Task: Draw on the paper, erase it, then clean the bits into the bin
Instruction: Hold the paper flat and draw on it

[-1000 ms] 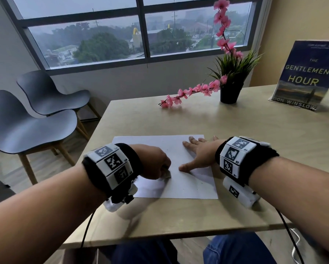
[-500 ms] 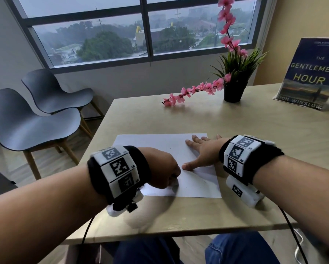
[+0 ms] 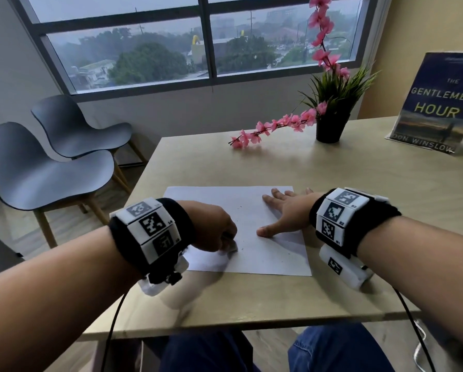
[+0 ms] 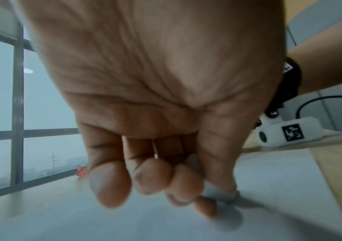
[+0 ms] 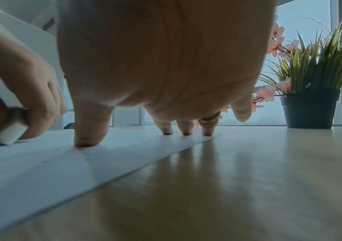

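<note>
- The wooden table (image 3: 332, 178) is carrying a potted plant (image 3: 329, 108) and a propped book (image 3: 439, 103) along its far side
- The white paper (image 3: 252, 218) is lying flat near the table's front edge, with tiny dark bits (image 3: 242, 249) scattered on it
- The right hand (image 3: 286, 213) is pressing flat on the paper's right part, fingers (image 5: 165, 128) straight and spread, thumb apart
- The left hand (image 3: 214, 226) is curling into a fist, pinching a white eraser (image 5: 9, 132) whose tip is touching the paper's near-left part

left hand (image 4: 155, 114) curling fingers (image 4: 110, 184), pinching eraser (image 4: 219, 194) | eraser touching paper (image 4: 104, 225) | image blurring
</note>
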Tool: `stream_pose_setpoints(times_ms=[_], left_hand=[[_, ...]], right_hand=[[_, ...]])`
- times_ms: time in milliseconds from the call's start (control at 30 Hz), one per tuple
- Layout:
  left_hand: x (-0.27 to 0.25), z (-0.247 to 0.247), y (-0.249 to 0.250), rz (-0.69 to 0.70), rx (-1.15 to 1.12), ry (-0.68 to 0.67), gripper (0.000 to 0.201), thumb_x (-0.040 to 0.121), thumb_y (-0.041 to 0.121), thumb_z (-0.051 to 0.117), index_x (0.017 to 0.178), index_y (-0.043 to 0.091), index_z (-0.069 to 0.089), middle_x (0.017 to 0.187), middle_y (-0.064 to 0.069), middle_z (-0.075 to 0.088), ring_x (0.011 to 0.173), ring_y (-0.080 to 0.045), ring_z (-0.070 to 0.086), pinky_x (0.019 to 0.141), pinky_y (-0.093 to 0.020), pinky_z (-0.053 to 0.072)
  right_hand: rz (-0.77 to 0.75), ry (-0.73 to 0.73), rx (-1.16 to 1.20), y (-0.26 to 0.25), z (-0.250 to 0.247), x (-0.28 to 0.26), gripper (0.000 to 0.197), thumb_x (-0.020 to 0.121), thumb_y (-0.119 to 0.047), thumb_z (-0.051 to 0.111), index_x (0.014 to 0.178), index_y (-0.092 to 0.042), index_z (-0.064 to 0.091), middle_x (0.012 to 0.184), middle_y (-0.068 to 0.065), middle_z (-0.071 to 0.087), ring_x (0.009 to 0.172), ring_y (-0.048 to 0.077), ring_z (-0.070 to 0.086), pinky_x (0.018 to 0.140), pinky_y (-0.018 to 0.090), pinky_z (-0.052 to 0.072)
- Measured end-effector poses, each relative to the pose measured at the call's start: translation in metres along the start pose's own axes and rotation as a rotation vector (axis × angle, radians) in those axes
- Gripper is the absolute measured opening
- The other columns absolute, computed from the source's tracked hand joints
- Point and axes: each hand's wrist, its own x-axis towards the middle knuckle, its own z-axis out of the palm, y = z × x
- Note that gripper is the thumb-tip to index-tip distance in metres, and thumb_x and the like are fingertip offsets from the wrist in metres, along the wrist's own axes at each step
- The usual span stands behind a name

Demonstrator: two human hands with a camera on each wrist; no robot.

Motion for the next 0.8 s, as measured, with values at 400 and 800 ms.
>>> stream_pose_setpoints(times_ms=[400, 800], left_hand=[[-0.005, 0.015, -0.003, 0.018, 0.02, 0.021, 0.016, 0.097, 0.033, 0.042, 0.096, 0.026, 0.056, 0.082, 0.01, 0.048, 0.079, -0.018, 0.049, 0.068, -0.029, 0.039], [-0.006, 0.008, 0.019, 0.065, 0.082, -0.003, 0.021, 0.098, 0.036, 0.04, 0.1, 0.021, 0.056, 0.082, 0.005, 0.049, 0.079, -0.019, 0.047, 0.066, -0.029, 0.034]], right_hand=[[0.024, 0.004, 0.001, -0.001, 0.001, 0.001, 0.104, 0.077, -0.084, 0.036, 0.154, -0.031, -0.009, 0.163, -0.004, -0.014, 0.151, 0.023, -0.001, 0.117, 0.059, -0.001], [0.02, 0.015, 0.011, -0.001, 0.001, 0.0, 0.104, 0.077, -0.084, 0.037, 0.155, -0.03, -0.008, 0.163, -0.004, -0.013, 0.151, 0.023, -0.001, 0.118, 0.058, -0.001]])
